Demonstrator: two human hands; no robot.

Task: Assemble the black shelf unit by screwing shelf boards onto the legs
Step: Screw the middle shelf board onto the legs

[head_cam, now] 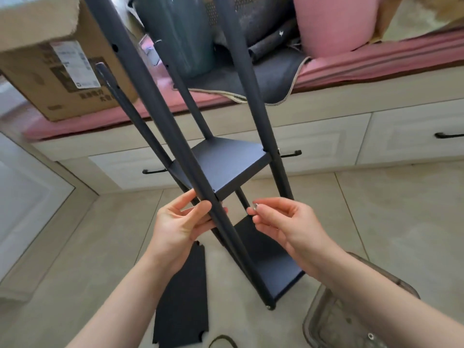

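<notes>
Left hand (183,222): fingers curled round the near leg (175,136), just under the upper shelf board (223,164).
Right hand (278,219): pinches a small silver screw (255,206) (shiny).
Tip: hold the leg steady — line up the hole — push the screw in straight.

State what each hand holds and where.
Left hand grips the near leg just below the upper shelf board. Right hand pinches a small silver screw at its fingertips.
</notes>
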